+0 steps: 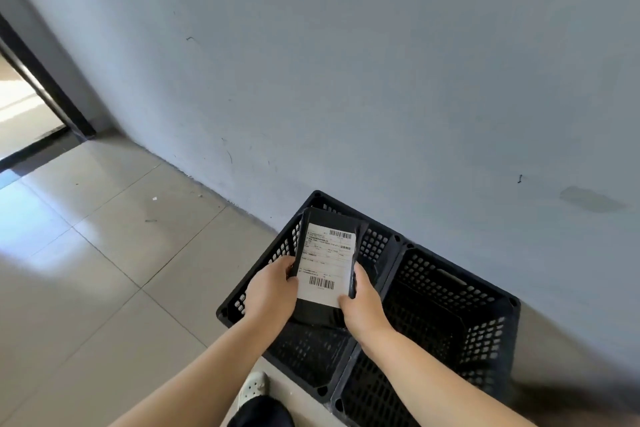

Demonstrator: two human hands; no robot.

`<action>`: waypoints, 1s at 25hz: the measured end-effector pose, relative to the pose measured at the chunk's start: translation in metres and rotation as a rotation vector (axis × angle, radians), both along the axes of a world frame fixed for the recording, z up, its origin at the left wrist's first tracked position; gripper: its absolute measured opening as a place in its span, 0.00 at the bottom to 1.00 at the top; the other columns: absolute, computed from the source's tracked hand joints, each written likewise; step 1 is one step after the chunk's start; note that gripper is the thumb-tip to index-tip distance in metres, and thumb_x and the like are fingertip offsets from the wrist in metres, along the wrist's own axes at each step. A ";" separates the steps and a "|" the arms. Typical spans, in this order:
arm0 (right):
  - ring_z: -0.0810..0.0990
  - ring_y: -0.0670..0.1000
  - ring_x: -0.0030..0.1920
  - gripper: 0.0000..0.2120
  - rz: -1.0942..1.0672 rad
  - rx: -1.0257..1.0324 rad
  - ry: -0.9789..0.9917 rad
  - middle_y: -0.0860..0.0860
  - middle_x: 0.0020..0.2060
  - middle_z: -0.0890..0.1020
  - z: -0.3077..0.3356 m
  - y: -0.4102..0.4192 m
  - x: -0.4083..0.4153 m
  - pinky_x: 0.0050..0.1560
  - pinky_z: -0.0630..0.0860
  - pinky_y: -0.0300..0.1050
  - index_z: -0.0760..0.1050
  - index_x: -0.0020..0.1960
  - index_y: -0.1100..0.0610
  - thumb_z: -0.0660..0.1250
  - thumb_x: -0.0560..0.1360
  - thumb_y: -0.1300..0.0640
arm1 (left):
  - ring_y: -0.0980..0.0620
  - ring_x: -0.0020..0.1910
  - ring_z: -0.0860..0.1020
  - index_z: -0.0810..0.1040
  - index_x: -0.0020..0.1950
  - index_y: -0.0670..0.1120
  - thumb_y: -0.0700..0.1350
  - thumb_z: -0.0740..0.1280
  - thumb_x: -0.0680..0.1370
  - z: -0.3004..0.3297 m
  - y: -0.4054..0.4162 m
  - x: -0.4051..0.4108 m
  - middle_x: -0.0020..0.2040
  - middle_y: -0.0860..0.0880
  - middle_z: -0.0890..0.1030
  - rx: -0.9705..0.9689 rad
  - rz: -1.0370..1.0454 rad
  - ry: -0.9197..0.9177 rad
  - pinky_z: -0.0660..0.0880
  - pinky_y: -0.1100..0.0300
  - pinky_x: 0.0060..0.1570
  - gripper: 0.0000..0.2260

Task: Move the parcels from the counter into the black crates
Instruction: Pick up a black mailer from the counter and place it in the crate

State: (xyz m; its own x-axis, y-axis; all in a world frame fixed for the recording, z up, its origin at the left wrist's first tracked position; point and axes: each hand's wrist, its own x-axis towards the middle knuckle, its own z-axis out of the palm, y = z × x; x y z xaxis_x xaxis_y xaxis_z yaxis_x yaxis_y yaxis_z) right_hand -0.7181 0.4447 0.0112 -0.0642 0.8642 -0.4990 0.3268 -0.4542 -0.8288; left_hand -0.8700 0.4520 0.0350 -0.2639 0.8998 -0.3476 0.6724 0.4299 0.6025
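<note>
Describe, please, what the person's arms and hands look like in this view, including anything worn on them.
Both forearms are bare as far as the frame shows: no sleeves, gloves, watch or bracelets are visible. The left hand and the right hand show no rings on the parts in view. The fingernails look short and unpainted, as far as the picture lets one tell.

Bare back room or storage corner, likely parcel-handling spot. Landmark: two black perforated crates (446,315) side by side on floor. Directly behind crates, plain scuffed grey-white wall (346,62), unfurnished. Left of crates, glossy beige floor tiles (104,253) with bits of debris. Far left of crates, dark-framed doorway (41,80) opening onto brighter space. Labelled black parcel (325,263) above crates suggests sorting work.
</note>
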 end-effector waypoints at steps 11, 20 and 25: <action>0.71 0.44 0.56 0.33 -0.318 -0.180 -0.222 0.48 0.68 0.71 -0.088 0.090 -0.075 0.51 0.72 0.38 0.56 0.77 0.51 0.58 0.77 0.71 | 0.51 0.47 0.77 0.53 0.78 0.56 0.41 0.59 0.79 -0.110 0.133 -0.051 0.55 0.50 0.77 -0.227 -0.557 0.114 0.74 0.60 0.38 0.30; 0.74 0.53 0.63 0.26 -0.287 -0.278 -0.270 0.53 0.69 0.71 -0.265 0.162 -0.064 0.61 0.75 0.49 0.67 0.72 0.56 0.56 0.76 0.71 | 0.47 0.61 0.70 0.58 0.75 0.49 0.46 0.68 0.75 -0.275 0.196 -0.035 0.62 0.46 0.71 -0.354 -0.737 0.220 0.73 0.55 0.55 0.30; 0.69 0.51 0.68 0.27 -0.303 -0.290 -0.164 0.53 0.70 0.69 -0.346 0.193 -0.059 0.62 0.65 0.33 0.62 0.75 0.60 0.57 0.77 0.73 | 0.45 0.65 0.66 0.57 0.75 0.50 0.50 0.72 0.72 -0.357 0.231 -0.025 0.65 0.45 0.67 -0.394 -0.731 0.278 0.73 0.52 0.58 0.36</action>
